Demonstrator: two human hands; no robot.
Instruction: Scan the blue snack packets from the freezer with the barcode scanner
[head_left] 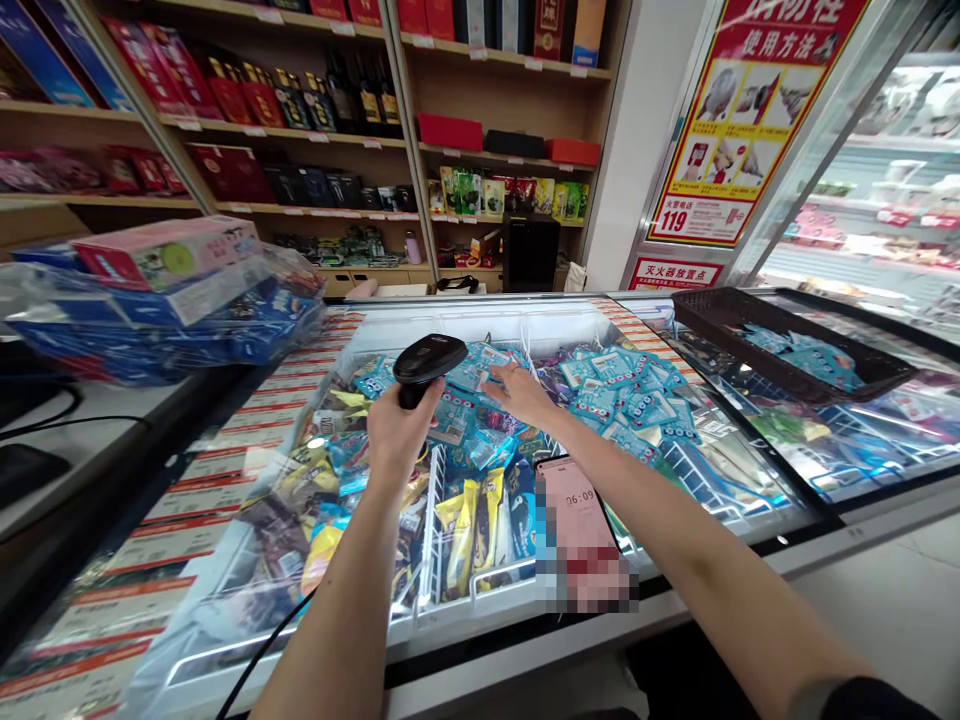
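My left hand (401, 425) is wrapped round the handle of a black barcode scanner (430, 358), held above the freezer's glass top. To the right, my right hand (521, 393) reaches out with its fingers stretched and apart, at a pile of light-blue packets (456, 418) printed with barcodes. Its fingertips seem to touch the packets. More of the same blue packets (637, 395) lie spread to the right of that hand. Beneath my right forearm a phone (581, 520) with a pink screen lies on the glass, partly blurred out.
Plastic-wrapped blue boxes (180, 310) stand at the left end. A dark brown basket (795, 345) with blue packets sits on the freezer (525, 625) at right. Wrapped ice creams (469, 530) show inside it. Stocked shelves (300, 130) line the back; a cable (262, 650) hangs near my left arm.
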